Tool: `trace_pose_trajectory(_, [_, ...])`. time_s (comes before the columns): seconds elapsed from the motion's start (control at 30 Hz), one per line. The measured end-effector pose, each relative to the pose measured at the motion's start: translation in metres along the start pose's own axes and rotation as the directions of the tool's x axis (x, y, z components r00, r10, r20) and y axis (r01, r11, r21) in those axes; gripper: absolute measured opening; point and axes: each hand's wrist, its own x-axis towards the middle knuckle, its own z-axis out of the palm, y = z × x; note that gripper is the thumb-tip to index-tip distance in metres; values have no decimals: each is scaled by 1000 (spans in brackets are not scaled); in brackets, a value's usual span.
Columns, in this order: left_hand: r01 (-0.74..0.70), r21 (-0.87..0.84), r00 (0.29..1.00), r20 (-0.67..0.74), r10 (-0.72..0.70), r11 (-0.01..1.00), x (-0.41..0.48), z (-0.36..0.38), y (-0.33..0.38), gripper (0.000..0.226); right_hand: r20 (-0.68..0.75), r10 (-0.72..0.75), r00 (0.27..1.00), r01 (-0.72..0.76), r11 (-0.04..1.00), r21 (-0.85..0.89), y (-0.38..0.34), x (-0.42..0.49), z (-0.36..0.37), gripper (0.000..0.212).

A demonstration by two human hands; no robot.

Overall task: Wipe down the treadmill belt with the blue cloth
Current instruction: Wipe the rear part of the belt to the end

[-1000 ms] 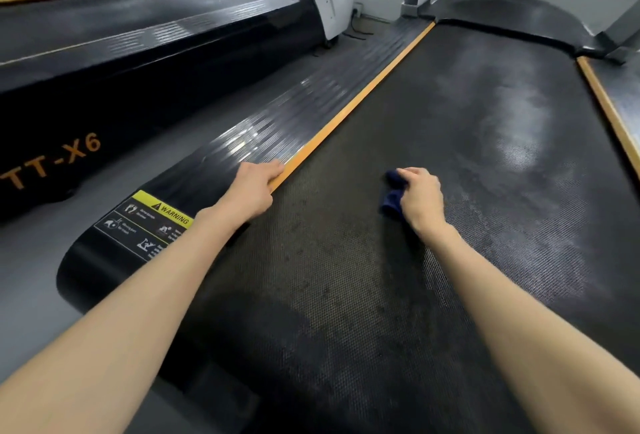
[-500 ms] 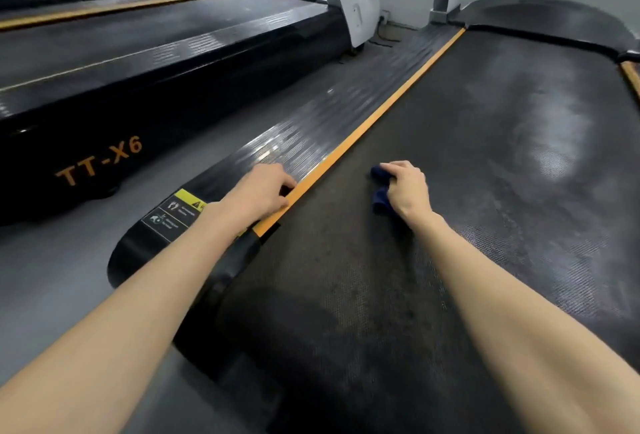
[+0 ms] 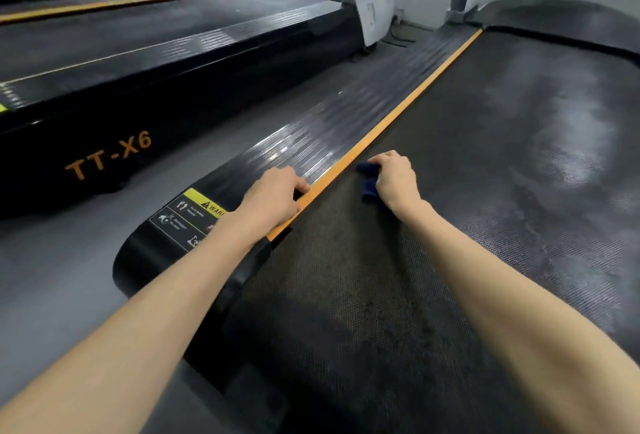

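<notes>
Most of the blue cloth (image 3: 368, 181) hides inside the right hand (image 3: 396, 180)'s grip; left of it, a forearm (image 3: 194, 270) covers part of the warning label (image 3: 187, 212), its print unreadable.
</notes>
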Motion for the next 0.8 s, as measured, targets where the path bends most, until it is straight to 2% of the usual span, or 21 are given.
trace_pose_trajectory(0.07, [-9,-24,1000,11,9,1000,1,0,-4,42,39,-199,979,200,980,-15,-12,-28,1,38])
trace_pose_trajectory(0.13, [-21,-51,1000,22,22,998,1,-2,-7,42,95,-431,897,430,902,34,-17,-65,1,33])
trace_pose_trajectory(0.2, [-18,-72,999,29,20,997,1,-4,-7,42,136,-534,835,534,845,35,-10,-67,-3,30])
trace_pose_trajectory(0.23, [-7,-86,1000,29,10,996,2,-5,-6,41,100,-542,834,546,838,-8,0,-52,-2,28])
trace_pose_trajectory(0.3, [22,-101,1000,24,-20,995,5,-4,-4,42,-24,-380,925,375,919,-121,24,-10,0,26])
trace_pose_trajectory(0.37, [50,-105,999,13,-49,993,9,0,-4,43,-105,-104,989,90,988,-126,47,26,-4,30])
trace_pose_trajectory(0.43, [56,-112,998,7,-55,992,11,3,-4,44,-147,99,984,-100,995,6,55,41,-2,32])
trace_pose_trajectory(0.5, [53,-115,999,12,-52,992,11,4,-5,45,-139,148,979,-136,986,92,40,33,2,32])
trace_pose_trajectory(0.57, [57,-122,998,24,-55,991,12,3,-5,46,-102,32,994,-22,995,96,22,12,2,30])
trace_pose_trajectory(0.63, [61,-118,998,29,-58,991,13,1,-4,46,1,-172,985,171,980,104,5,-23,0,27])
trace_pose_trajectory(0.73, [67,-104,997,34,-64,992,13,-2,-3,48,129,-459,879,439,885,155,-7,-67,-6,26])
trace_pose_trajectory(0.77, [71,-101,997,34,-68,992,12,-2,-2,48,133,-504,853,491,863,118,-2,-66,-8,27])
trace_pose_trajectory(0.8, [71,-97,997,29,-68,993,12,-1,-2,48,119,-495,861,492,869,56,6,-58,-11,28])
